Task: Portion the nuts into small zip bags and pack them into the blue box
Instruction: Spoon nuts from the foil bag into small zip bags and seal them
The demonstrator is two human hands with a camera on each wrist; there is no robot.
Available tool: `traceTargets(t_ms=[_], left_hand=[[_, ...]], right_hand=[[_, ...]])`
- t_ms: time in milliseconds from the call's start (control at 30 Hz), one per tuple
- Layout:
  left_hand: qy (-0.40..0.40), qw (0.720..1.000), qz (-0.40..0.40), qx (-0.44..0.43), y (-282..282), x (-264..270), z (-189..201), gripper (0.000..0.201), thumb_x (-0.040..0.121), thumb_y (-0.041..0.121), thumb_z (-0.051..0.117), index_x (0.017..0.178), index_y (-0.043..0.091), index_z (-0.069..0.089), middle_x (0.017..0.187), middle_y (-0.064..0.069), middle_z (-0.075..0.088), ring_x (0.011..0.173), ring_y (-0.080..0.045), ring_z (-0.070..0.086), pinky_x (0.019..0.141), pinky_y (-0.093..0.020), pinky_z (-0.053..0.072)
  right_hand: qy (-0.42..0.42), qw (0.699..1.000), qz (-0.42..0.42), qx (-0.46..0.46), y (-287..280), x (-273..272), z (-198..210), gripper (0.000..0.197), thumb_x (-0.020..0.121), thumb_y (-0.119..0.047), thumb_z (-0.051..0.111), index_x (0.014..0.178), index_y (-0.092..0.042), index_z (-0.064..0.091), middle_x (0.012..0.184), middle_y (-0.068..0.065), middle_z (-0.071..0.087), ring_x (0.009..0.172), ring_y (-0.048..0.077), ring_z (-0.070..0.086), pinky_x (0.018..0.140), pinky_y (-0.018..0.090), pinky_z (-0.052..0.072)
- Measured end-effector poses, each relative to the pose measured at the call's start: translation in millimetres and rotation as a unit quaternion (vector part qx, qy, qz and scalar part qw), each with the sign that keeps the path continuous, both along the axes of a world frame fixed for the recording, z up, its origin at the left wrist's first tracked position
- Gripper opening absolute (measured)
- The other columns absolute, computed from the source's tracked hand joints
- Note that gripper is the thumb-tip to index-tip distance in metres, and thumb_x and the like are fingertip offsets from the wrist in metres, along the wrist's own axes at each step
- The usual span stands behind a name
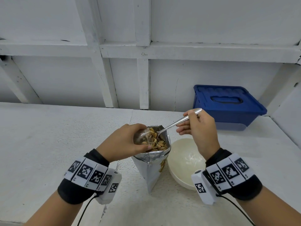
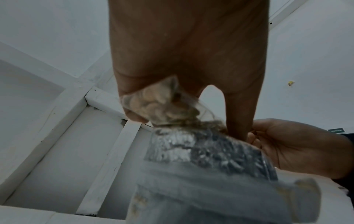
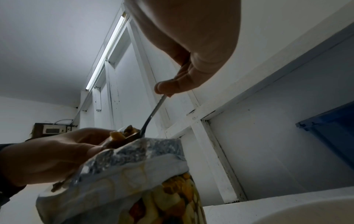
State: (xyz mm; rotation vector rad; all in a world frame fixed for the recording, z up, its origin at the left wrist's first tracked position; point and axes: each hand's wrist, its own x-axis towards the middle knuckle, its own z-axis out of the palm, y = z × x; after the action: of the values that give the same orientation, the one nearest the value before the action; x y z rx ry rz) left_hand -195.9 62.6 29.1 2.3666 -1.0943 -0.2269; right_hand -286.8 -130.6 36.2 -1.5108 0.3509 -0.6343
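A silver foil nut bag (image 1: 151,170) stands upright at the table's middle, its mouth open and full of nuts (image 1: 158,144). My left hand (image 1: 123,142) holds a small clear zip bag (image 1: 147,136) partly filled with nuts over that mouth; in the left wrist view the zip bag (image 2: 162,104) sits between thumb and fingers. My right hand (image 1: 197,128) grips a metal spoon (image 1: 177,122) by its handle, the bowl carrying nuts at the zip bag's opening. In the right wrist view the spoon (image 3: 151,116) slants down to the nut bag (image 3: 134,174). The blue box (image 1: 226,105) stands lid-on at back right.
A cream bowl (image 1: 185,162) sits just right of the nut bag, under my right wrist. A white panelled wall runs behind the white table (image 1: 48,136). A wall or shelf side closes the far right next to the blue box.
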Motion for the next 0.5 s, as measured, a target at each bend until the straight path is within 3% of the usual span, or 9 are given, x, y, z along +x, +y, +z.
traceTargets(t_ms=[100, 200, 333, 433, 500], left_hand=[[0.018, 0.999, 0.009, -0.036, -1, -2, -4, 0.057, 0.076, 0.045, 0.071, 0.123, 0.022, 0.050, 0.093, 0.017, 0.051, 0.082, 0.007, 0.047, 0.067, -0.004, 0.037], [0.053, 0.995, 0.030, -0.083, 0, -2, -10, 0.054, 0.067, 0.054, 0.066, 0.113, 0.030, 0.049, 0.095, 0.017, 0.057, 0.086, 0.006, 0.053, 0.068, -0.004, 0.039], [0.082, 0.985, 0.065, -0.135, 5, -1, -16, 0.048, 0.071, 0.046, 0.072, 0.110, 0.030, 0.049, 0.096, 0.013, 0.061, 0.080, 0.004, 0.058, 0.064, -0.006, 0.041], [0.101, 0.976, 0.080, -0.176, 9, -1, -17, 0.039, 0.077, 0.034, 0.071, 0.109, 0.030, 0.049, 0.093, 0.007, 0.061, 0.056, 0.003, 0.057, 0.043, -0.015, 0.042], [0.110, 0.970, 0.090, -0.199, 12, -1, -17, 0.036, 0.077, 0.034, 0.072, 0.104, 0.039, 0.048, 0.093, 0.008, 0.062, 0.055, -0.010, 0.062, 0.040, -0.030, 0.048]], right_hand=[[-0.007, 0.998, 0.020, -0.060, 6, 5, 5, 0.021, 0.097, -0.012, 0.040, 0.082, -0.010, 0.055, 0.061, 0.010, 0.062, 0.048, 0.016, 0.062, 0.046, 0.023, 0.052], [-0.032, 0.987, 0.038, -0.155, 13, 8, 16, 0.020, 0.097, -0.017, 0.041, 0.081, -0.018, 0.053, 0.061, 0.003, 0.062, 0.051, 0.014, 0.063, 0.050, 0.026, 0.054], [-0.118, 0.945, 0.050, -0.303, 16, 7, 36, 0.017, 0.096, -0.017, 0.043, 0.087, -0.008, 0.054, 0.064, -0.003, 0.060, 0.056, 0.007, 0.063, 0.051, 0.024, 0.054], [-0.171, 0.920, 0.033, -0.351, 10, 5, 46, 0.020, 0.095, -0.019, 0.041, 0.090, -0.007, 0.055, 0.065, -0.009, 0.059, 0.057, 0.004, 0.064, 0.049, 0.024, 0.053], [-0.192, 0.920, 0.019, -0.341, 5, 2, 48, 0.018, 0.095, -0.020, 0.040, 0.091, -0.010, 0.055, 0.066, -0.004, 0.061, 0.057, 0.005, 0.064, 0.050, 0.022, 0.053]])
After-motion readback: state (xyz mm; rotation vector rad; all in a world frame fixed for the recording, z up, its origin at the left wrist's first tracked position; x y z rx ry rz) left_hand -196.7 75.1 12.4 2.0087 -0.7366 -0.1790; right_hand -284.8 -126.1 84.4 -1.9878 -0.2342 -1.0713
